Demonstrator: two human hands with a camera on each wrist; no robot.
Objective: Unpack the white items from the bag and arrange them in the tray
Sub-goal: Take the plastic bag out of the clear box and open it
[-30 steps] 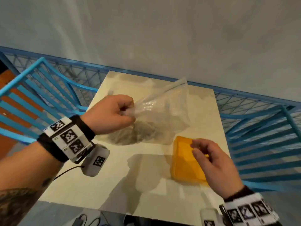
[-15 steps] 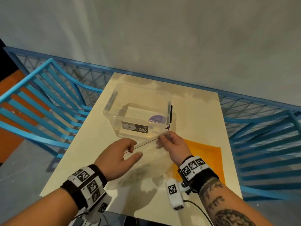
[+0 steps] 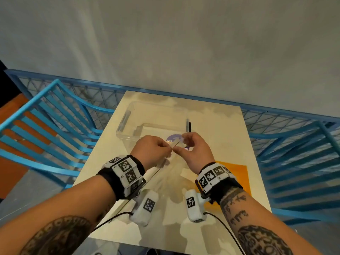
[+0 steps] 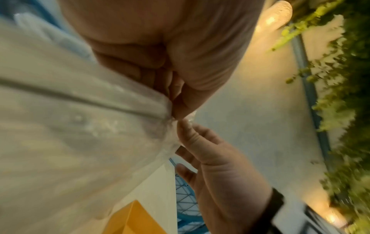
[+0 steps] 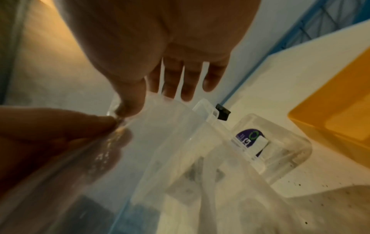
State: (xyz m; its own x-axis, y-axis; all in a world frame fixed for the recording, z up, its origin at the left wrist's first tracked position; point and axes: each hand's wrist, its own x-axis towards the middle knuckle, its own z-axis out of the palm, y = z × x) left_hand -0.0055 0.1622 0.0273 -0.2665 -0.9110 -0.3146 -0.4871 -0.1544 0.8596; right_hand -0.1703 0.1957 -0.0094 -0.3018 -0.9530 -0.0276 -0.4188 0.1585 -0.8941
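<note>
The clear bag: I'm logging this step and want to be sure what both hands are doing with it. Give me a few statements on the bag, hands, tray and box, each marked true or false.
1. The left hand and the right hand both pinch the top edge of the clear bag. True.
2. The orange tray sits by the person's left arm. False: it lies under the right wrist.
3. The clear plastic box stands on the table beyond the hands. True.
4. A white item already lies in the orange tray. False: the visible part holds nothing.
</note>
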